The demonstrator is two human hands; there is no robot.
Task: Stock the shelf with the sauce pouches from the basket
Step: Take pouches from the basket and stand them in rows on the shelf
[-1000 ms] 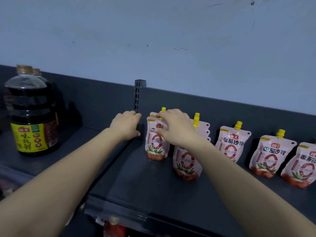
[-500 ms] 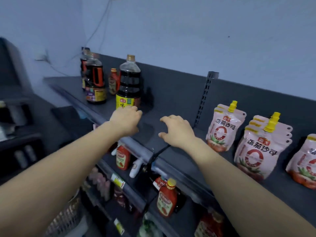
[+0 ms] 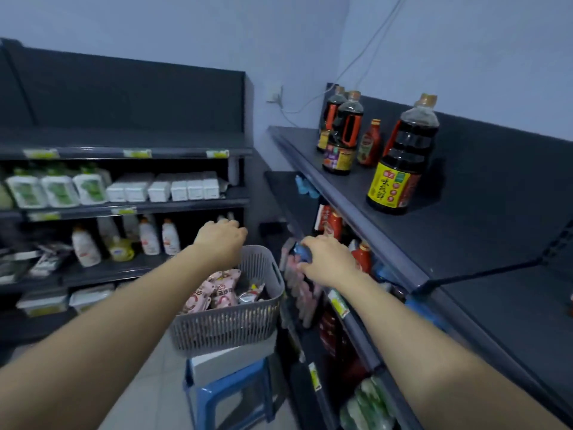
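A grey slatted basket [image 3: 229, 324] stands low in the middle of the head view, with several pink sauce pouches [image 3: 221, 291] lying inside. My left hand [image 3: 221, 240] hovers over the basket's far rim, fingers loosely curled, holding nothing. My right hand [image 3: 325, 259] hangs just right of the basket, beside the lower shelves, with relaxed fingers and nothing in it. The dark top shelf [image 3: 465, 240] runs along the right. The pouches standing on it are out of view.
The basket rests on a white box on a blue stool [image 3: 229, 395]. Large soy sauce bottles [image 3: 400, 162] and a red sauce bottle [image 3: 369, 144] stand on the top shelf. Red bottles [image 3: 361, 259] fill the shelves below. A second shelf unit [image 3: 124, 206] with white packs is at the left.
My view swung left and down from the shelf's pouches to the basket. Both hands left the shelf and moved down toward the basket, empty.
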